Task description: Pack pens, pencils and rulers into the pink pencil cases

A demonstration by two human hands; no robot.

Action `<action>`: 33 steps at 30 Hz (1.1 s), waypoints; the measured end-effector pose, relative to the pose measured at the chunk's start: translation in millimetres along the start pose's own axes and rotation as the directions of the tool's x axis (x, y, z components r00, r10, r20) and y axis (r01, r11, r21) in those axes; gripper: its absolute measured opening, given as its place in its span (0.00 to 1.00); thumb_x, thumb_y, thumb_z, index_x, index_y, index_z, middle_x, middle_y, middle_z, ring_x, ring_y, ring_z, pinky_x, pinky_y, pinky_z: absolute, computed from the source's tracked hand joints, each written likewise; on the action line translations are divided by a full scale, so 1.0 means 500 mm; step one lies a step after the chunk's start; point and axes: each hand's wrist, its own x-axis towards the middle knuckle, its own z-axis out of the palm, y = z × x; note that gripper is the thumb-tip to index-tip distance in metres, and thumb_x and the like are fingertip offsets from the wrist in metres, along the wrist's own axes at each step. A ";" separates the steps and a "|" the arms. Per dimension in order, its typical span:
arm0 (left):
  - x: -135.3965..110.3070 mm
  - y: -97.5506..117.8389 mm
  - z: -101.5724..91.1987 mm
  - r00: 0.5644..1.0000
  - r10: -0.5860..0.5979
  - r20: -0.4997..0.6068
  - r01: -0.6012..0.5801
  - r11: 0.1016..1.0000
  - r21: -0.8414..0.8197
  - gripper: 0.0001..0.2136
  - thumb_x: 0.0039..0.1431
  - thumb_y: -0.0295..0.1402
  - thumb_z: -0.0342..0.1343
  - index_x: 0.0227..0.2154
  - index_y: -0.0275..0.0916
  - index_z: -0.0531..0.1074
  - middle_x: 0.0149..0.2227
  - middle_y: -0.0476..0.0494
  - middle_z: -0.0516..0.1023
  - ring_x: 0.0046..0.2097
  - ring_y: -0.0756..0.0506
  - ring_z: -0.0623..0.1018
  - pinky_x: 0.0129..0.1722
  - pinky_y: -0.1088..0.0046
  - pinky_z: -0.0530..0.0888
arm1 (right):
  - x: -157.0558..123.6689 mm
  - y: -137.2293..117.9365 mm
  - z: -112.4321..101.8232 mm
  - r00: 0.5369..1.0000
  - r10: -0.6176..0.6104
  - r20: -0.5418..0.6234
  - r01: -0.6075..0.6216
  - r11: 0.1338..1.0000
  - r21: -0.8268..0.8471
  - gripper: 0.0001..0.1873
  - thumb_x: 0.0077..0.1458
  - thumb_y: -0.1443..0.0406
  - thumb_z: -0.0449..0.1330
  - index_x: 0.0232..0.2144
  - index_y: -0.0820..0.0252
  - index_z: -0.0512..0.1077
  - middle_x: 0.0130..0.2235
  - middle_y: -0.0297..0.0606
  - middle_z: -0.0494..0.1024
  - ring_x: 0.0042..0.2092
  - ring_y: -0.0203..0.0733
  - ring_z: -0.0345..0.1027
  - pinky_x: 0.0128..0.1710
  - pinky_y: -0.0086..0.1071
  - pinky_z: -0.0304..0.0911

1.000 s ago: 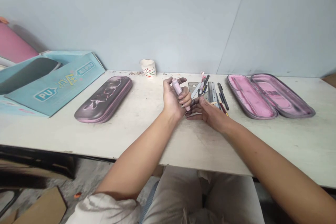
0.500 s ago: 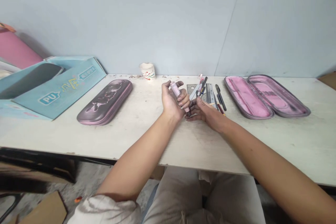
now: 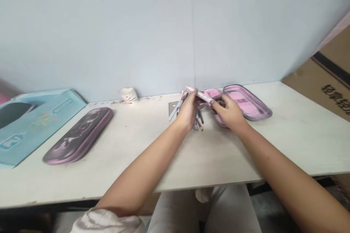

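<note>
A thick pale pink pen (image 3: 201, 95) is held slanting between my two hands, above the table. My left hand (image 3: 188, 111) is closed around its middle, with the fingers mostly hidden from view. My right hand (image 3: 229, 109) pinches the pen's right end between thumb and fingers. Below and behind my left hand lie several pens and pencils (image 3: 201, 116), partly covered. A metal ruler (image 3: 172, 107) pokes out to the left of that hand. Just behind my right hand is an open pencil case (image 3: 254, 107) with a pink lining, its left half partly hidden.
A closed dark pencil case (image 3: 79, 136) with a pink zip edge lies on the left of the table. A paper cup (image 3: 129, 95) stands near the wall. At the far left is a light blue box (image 3: 54, 116); a cardboard box (image 3: 325, 69) stands at the right.
The view has turned to the right. The pink pen has gone from upright in my left hand to lying across both hands, and my right hand now grips its end.
</note>
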 end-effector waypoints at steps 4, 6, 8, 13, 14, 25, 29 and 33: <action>0.034 -0.062 0.095 0.960 0.068 0.271 -0.207 0.825 0.526 0.18 0.53 0.39 0.50 0.45 0.35 0.66 0.48 0.38 0.71 0.51 0.44 0.69 0.53 0.66 0.63 | 0.003 0.061 -0.135 0.956 -0.139 -0.257 -0.030 0.828 -0.559 0.14 0.51 0.57 0.52 0.36 0.59 0.67 0.33 0.40 0.76 0.36 0.45 0.69 0.34 0.33 0.58; 0.045 -0.092 0.132 0.925 0.027 0.379 -0.321 0.586 0.744 0.21 0.53 0.39 0.50 0.48 0.35 0.65 0.51 0.36 0.69 0.54 0.41 0.66 0.55 0.64 0.60 | 0.001 0.087 -0.184 0.937 -0.124 -0.327 -0.154 0.691 -0.706 0.15 0.52 0.57 0.50 0.38 0.59 0.67 0.33 0.42 0.76 0.35 0.46 0.69 0.32 0.33 0.56; 0.050 -0.117 0.157 0.899 -0.045 0.435 -0.401 0.315 0.860 0.23 0.53 0.42 0.49 0.50 0.35 0.64 0.54 0.34 0.66 0.57 0.38 0.63 0.56 0.59 0.58 | 0.000 0.107 -0.215 0.930 -0.107 -0.352 -0.235 0.564 -0.791 0.16 0.54 0.58 0.48 0.40 0.60 0.67 0.33 0.42 0.76 0.35 0.47 0.69 0.30 0.32 0.53; 0.045 -0.151 0.170 0.882 -0.176 0.437 -0.445 -0.010 0.895 0.27 0.55 0.49 0.43 0.54 0.38 0.59 0.60 0.33 0.55 0.60 0.32 0.57 0.55 0.51 0.56 | 0.003 0.137 -0.235 0.962 -0.072 -0.263 -0.226 0.329 -0.917 0.16 0.55 0.61 0.46 0.38 0.64 0.68 0.33 0.48 0.75 0.37 0.48 0.67 0.33 0.34 0.51; 0.043 -0.152 0.167 0.877 -0.187 0.443 -0.454 -0.021 0.891 0.28 0.55 0.49 0.43 0.55 0.39 0.58 0.60 0.33 0.54 0.60 0.32 0.57 0.55 0.51 0.56 | 0.003 0.140 -0.234 0.970 -0.072 -0.231 -0.201 0.297 -0.934 0.15 0.55 0.62 0.46 0.38 0.66 0.68 0.33 0.50 0.75 0.38 0.49 0.66 0.34 0.36 0.51; -0.003 -0.092 0.083 0.876 -0.090 0.474 -0.464 0.105 0.879 0.20 0.57 0.41 0.44 0.50 0.37 0.64 0.50 0.37 0.68 0.52 0.40 0.68 0.52 0.62 0.63 | -0.018 0.091 -0.181 0.997 -0.076 -0.023 0.000 0.288 -0.958 0.19 0.55 0.61 0.45 0.42 0.64 0.70 0.41 0.51 0.71 0.44 0.53 0.60 0.41 0.42 0.52; -0.020 -0.052 -0.014 0.926 0.028 0.377 -0.378 0.100 0.921 0.18 0.58 0.39 0.43 0.47 0.38 0.66 0.48 0.38 0.69 0.51 0.41 0.69 0.51 0.63 0.64 | -0.007 0.064 -0.109 0.993 -0.087 0.085 0.111 0.347 -0.931 0.18 0.55 0.62 0.46 0.42 0.62 0.71 0.43 0.49 0.71 0.46 0.52 0.59 0.43 0.40 0.53; -0.040 -0.023 -0.135 0.971 0.097 0.218 -0.222 0.034 0.974 0.15 0.58 0.35 0.43 0.45 0.37 0.68 0.46 0.37 0.70 0.50 0.40 0.69 0.50 0.62 0.64 | 0.006 0.030 0.002 0.970 -0.115 0.213 0.242 0.429 -0.870 0.18 0.55 0.63 0.46 0.40 0.63 0.72 0.42 0.48 0.71 0.47 0.49 0.60 0.44 0.38 0.54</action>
